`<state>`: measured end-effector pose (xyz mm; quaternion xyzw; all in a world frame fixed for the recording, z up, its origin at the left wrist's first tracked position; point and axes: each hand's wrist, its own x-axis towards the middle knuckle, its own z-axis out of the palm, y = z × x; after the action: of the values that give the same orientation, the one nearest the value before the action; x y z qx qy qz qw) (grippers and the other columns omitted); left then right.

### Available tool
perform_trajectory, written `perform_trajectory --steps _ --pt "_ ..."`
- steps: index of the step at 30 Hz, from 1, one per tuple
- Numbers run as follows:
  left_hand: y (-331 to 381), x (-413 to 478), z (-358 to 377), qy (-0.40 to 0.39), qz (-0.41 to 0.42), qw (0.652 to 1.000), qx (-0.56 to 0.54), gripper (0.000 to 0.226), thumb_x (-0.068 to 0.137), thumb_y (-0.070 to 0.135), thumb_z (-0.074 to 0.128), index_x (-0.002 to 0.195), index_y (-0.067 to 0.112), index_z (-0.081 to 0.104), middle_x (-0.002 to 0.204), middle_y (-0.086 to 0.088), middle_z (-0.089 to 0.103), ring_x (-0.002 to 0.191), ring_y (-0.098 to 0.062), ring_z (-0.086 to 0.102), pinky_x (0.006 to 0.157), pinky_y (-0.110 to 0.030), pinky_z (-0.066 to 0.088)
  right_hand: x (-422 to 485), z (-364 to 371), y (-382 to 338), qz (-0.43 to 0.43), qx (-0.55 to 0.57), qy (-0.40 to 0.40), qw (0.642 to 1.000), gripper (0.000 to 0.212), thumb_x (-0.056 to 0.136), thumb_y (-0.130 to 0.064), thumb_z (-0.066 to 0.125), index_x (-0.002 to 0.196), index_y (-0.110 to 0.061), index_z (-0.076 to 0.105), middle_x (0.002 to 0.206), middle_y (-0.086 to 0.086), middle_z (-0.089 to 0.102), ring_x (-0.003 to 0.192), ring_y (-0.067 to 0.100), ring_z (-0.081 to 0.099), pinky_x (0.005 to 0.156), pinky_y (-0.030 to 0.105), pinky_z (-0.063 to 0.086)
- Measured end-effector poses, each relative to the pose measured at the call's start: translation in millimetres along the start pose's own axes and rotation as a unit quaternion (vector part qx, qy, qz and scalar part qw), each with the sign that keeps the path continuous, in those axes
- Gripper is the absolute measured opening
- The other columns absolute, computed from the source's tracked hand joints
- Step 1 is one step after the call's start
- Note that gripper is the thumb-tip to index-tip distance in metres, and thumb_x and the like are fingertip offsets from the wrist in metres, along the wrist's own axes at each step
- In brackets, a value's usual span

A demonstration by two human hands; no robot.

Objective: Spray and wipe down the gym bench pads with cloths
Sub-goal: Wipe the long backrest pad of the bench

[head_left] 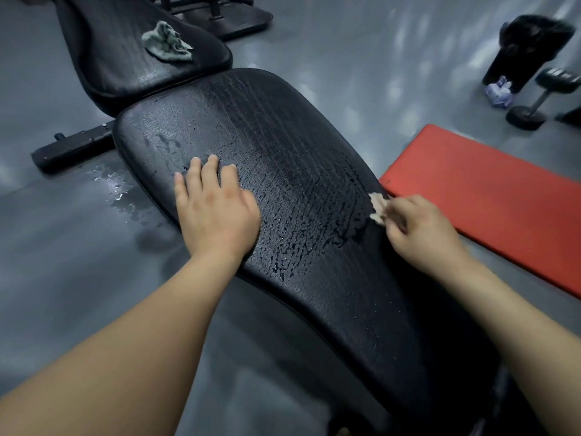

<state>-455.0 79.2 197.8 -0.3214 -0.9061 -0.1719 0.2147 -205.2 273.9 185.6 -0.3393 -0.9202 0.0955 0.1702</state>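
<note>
1. I log a smooth grey floor (63, 262) throughout; soft pale patches of reflected light lie across its far right part.
2. Left: a wet patch (116, 190) of scattered droplets glistens on the floor.
3. Right: a red mat (490, 196) lies flat on the floor.
4. Far right: a black bin (518, 58) stands upright, with white crumpled packaging (498, 91) at its foot and a dumbbell (541, 99) tilted on end just beside it.
5. Far centre: a black equipment base (242, 22) rests on the floor.

Wet bench pad (283, 171); cloth (378, 207) in right hand (418, 228)
</note>
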Motion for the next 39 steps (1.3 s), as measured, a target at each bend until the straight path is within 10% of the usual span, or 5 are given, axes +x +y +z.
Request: perform_trajectory --steps 11,21,32,39 --pt "1 1 1 0.008 -0.007 1.000 0.000 0.046 0.090 0.030 0.039 0.126 0.012 0.062 0.149 -0.013 0.051 0.145 -0.036 0.035 0.123 -0.055 0.018 64 15 -1 0.011 0.029 0.021 0.999 0.014 0.092 -0.012 0.061 0.104 -0.015 0.069 0.101 0.011 0.060 0.097 0.034 0.058 0.080 0.035 0.043" --pt "2 3 -4 -0.021 -0.001 1.000 -0.010 0.044 0.090 0.029 0.042 0.125 0.008 0.060 0.149 -0.018 0.048 0.145 -0.040 0.034 0.122 -0.059 0.017 -83 -18 11 0.039 0.027 -0.049 0.998 0.022 0.089 -0.014 0.071 0.110 -0.016 0.074 0.105 0.000 0.065 0.099 0.022 0.061 0.079 0.022 0.035" --pt "24 -37 -12 -0.080 0.093 0.991 -0.045 0.039 0.092 0.028 0.047 0.127 0.016 0.059 0.150 -0.009 0.049 0.144 -0.032 0.035 0.123 -0.059 0.014 -1 2 -19 -0.028 0.039 0.006 0.999 0.018 0.097 -0.016 0.059 0.108 -0.013 0.073 0.108 0.010 0.067 0.105 0.035 0.063 0.087 0.042 0.053" --pt "24 -44 -7 -0.048 0.097 0.994 -0.035 0.052 0.089 0.035 0.036 0.131 0.016 0.061 0.150 -0.010 0.051 0.144 -0.032 0.037 0.122 -0.056 0.018 -107 -11 -17 -0.045 0.047 -0.001 0.998 0.022 0.094 -0.012 0.063 0.113 -0.017 0.073 0.123 -0.003 0.065 0.114 0.023 0.060 0.095 0.038 0.052"
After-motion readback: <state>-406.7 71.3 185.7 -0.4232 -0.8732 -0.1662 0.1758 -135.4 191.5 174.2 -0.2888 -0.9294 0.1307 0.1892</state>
